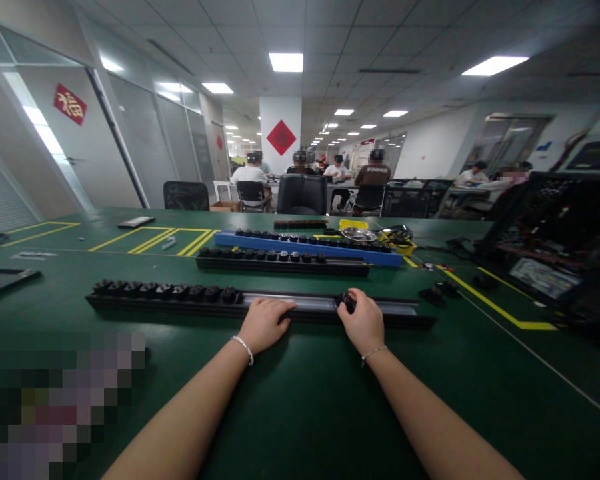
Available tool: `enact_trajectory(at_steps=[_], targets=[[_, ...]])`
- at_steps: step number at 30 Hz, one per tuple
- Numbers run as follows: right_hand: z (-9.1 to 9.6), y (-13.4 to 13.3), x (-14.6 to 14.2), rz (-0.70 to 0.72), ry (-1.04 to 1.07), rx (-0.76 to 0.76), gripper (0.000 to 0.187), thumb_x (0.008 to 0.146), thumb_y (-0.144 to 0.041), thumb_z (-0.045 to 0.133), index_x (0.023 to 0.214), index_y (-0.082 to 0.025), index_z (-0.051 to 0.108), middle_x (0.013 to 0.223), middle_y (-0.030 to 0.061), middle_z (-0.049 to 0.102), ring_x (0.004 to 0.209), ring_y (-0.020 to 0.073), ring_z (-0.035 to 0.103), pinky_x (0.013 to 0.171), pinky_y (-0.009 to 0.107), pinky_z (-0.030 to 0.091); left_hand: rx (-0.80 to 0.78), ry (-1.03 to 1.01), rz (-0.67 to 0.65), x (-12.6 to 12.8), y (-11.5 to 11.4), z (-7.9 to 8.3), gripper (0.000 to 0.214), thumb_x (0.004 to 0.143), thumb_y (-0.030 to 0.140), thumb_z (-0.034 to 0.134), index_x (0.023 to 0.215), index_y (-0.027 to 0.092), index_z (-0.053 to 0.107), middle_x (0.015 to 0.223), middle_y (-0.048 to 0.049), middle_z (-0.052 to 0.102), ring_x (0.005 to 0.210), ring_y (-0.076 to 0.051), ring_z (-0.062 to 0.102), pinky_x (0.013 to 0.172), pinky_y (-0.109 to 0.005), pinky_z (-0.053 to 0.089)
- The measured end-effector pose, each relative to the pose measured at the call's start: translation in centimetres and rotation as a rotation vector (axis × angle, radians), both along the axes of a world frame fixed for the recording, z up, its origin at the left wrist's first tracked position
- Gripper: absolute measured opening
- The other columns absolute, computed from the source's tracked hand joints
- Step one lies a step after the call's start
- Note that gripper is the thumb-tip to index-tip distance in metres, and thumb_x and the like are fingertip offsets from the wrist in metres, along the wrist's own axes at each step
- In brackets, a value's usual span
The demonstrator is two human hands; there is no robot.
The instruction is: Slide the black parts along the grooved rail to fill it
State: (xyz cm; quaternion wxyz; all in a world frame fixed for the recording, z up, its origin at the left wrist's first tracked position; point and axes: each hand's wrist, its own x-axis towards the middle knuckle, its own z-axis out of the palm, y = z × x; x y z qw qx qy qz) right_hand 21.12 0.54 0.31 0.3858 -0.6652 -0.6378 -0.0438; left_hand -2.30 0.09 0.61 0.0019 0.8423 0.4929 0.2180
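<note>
A long black rail [310,305] lies across the green table in front of me, with several small black sockets [165,291] lined up on its left half. My left hand [263,324] rests on the rail near its middle, fingers curled down onto it. To the right, my right hand [364,321] is closed in a pinch on one black socket [347,301] that sits on the rail. Both wrists wear thin bracelets.
Behind lie a second black rail [340,267] and a blue rail [380,257], both carrying sockets. A metal bowl [359,233] on a yellow tray, loose sockets [440,291] at right, and a black machine [555,253] far right. People sit at desks beyond.
</note>
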Motion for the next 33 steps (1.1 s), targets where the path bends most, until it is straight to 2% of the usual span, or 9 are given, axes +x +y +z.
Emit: enact_trajectory(at_steps=[11,20,33], targets=[[0.5,-0.3,0.7,-0.063,0.038,-0.042,0.031,0.073,-0.029,0.048,0.101,-0.017,0.054,0.095,0.0077,0.063,0.092,0.0219,0.054,0.083,0.034,0.036,0.013,-0.004,-0.004,-0.1,0.0,-0.1,0.035,0.08,0.026,0.053,0.115,0.03,0.055,0.113,0.0004,0.064,0.103,-0.02,0.056,0.092,-0.04,0.033],[0.4,0.0,1.7,-0.135,0.039,-0.047,0.028,0.071,-0.029,0.048,0.096,-0.018,0.054,0.088,0.0073,0.061,0.089,0.0217,0.053,0.081,0.033,0.036,0.019,-0.002,-0.002,-0.1,0.0,-0.1,0.037,0.079,0.025,0.054,0.115,0.03,0.055,0.113,0.0002,0.065,0.103,-0.02,0.057,0.091,-0.04,0.034],[0.7,-0.1,2.7,-0.188,0.058,-0.078,0.031,0.07,-0.03,0.048,0.098,-0.018,0.053,0.088,0.007,0.061,0.088,0.0218,0.053,0.08,0.033,0.036,0.002,0.004,-0.003,-0.2,0.1,0.0,0.037,0.08,0.026,0.052,0.116,0.03,0.055,0.114,-0.0001,0.064,0.104,-0.019,0.056,0.093,-0.038,0.033]])
